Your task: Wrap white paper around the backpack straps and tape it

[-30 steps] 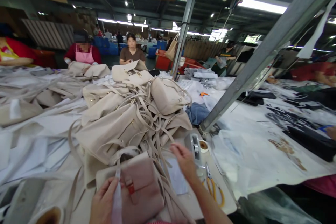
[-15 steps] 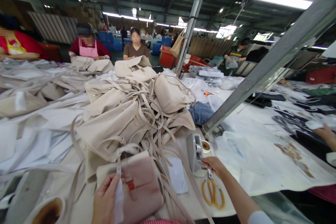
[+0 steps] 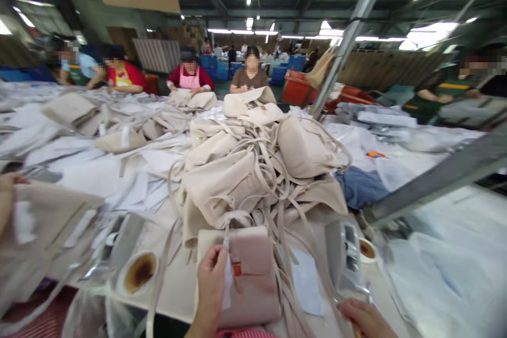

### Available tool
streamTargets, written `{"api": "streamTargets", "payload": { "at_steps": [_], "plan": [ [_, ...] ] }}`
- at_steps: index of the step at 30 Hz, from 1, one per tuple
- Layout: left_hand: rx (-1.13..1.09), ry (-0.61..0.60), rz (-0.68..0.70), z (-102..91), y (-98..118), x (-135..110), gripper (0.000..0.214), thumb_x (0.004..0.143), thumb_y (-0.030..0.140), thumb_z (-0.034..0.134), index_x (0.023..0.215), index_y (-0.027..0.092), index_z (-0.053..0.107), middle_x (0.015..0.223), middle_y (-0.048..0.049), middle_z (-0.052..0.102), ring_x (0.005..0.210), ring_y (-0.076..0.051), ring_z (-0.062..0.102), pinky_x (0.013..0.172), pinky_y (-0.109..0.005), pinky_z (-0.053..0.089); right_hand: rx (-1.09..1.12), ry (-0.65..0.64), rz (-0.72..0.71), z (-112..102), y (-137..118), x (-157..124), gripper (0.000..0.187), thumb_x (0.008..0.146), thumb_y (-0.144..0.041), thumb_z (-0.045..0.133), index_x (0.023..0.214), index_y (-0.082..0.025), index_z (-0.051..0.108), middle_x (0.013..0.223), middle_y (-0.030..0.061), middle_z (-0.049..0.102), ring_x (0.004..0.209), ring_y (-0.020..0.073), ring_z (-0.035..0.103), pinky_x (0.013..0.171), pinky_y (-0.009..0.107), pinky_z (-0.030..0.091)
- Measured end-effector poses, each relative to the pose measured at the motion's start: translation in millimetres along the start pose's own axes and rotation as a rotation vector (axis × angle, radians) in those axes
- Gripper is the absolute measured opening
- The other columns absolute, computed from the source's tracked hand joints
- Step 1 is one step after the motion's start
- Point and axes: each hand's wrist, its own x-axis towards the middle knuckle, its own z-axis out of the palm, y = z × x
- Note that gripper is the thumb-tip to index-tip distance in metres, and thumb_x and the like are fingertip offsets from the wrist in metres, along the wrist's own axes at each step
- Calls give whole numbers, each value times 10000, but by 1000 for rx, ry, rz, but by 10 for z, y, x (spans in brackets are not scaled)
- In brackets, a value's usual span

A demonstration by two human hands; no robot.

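Note:
A pale pink bag (image 3: 253, 274) with a small red tab lies at the table's near edge. My left hand (image 3: 209, 280) pinches a narrow white strip (image 3: 226, 281) against the bag's left side, thumb and fingers closed on it. Only part of my right hand (image 3: 366, 319) shows at the bottom edge, just below a grey tape dispenser (image 3: 344, 259). Its fingers are curled, and what they hold is hidden. Behind the pink bag rises a pile of beige bags (image 3: 245, 179) with long tangled straps.
A stained white bowl (image 3: 138, 272) sits left of the pink bag and a tape roll (image 3: 366, 250) right of the dispenser. A slanted metal beam (image 3: 435, 179) crosses the right side above blue cloth (image 3: 362, 187). A co-worker's hand (image 3: 8, 195) holds beige material at far left. Several people sit across the table.
The view has swung left. My right hand has drawn back from the scissors beside the dispenser to the bottom edge; the scissors are out of view. My left hand still holds the strip.

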Motion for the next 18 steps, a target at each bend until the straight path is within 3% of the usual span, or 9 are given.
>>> {"api": "streamTargets", "payload": {
  "at_steps": [2, 4, 6, 8, 10, 12, 15, 18],
  "plan": [
    [-4, 15, 48, 22, 2, -33, 414, 653, 584, 710, 649, 177, 631, 587, -4, 628, 601, -170, 575, 602, -262, 464, 32, -248, -49, 332, -438, -158, 318, 571, -507, 731, 510, -224, 600, 491, -25, 465, 462, 115, 348, 484, 273, 259],
    [12, 41, 98, 37, 2, -68, 372, 706, 544, 678, 637, 182, 620, 580, 1, 609, 602, -169, 568, 606, -259, 458, 38, -503, -236, 721, -934, -360, 290, 675, -487, 710, 616, -209, 655, 573, -19, 536, 533, 121, 401, 532, 263, 308],
    [37, 51, 150, 40, -7, -106, 341, 740, 504, 659, 630, 183, 616, 576, 5, 592, 603, -165, 551, 603, -253, 448, 14, -642, -369, 1122, -1343, -529, 230, 709, -418, 688, 626, -207, 652, 581, -22, 561, 570, 131, 444, 568, 259, 342],
    [49, 33, 187, 33, -21, -141, 314, 762, 473, 651, 651, 180, 635, 599, 1, 605, 623, -166, 549, 610, -250, 447, -12, -738, -467, 1474, -1573, -591, 208, 730, -361, 644, 589, -209, 626, 570, -22, 583, 586, 141, 486, 591, 258, 372],
    [44, 2, 192, 21, -29, -169, 285, 787, 446, 635, 696, 177, 659, 641, -12, 641, 657, -177, 573, 629, -251, 457, -89, -730, -543, 1731, -1624, -530, 209, 723, -316, 606, 542, -212, 598, 534, -31, 571, 567, 141, 492, 578, 255, 372],
    [49, -20, 188, 8, -23, -195, 261, 817, 415, 603, 736, 178, 677, 687, -26, 675, 694, -191, 606, 656, -255, 470, -223, -630, -601, 1881, -1573, -398, 201, 696, -287, 590, 510, -212, 590, 502, -39, 548, 538, 136, 472, 555, 254, 348],
    [92, -26, 202, -12, 2, -236, 262, 848, 397, 564, 767, 182, 691, 724, -45, 697, 722, -207, 634, 683, -265, 481, -372, -519, -619, 1960, -1488, -221, 181, 675, -273, 591, 506, -210, 613, 497, -40, 561, 535, 137, 478, 551, 255, 338],
    [136, -29, 210, -46, 1, -273, 288, 860, 425, 551, 769, 193, 697, 736, -64, 706, 729, -226, 648, 689, -284, 489, -397, -524, -588, 1977, -1469, -183, 181, 658, -258, 595, 485, -210, 610, 476, -36, 573, 520, 140, 496, 534, 253, 339]
  ]
}}
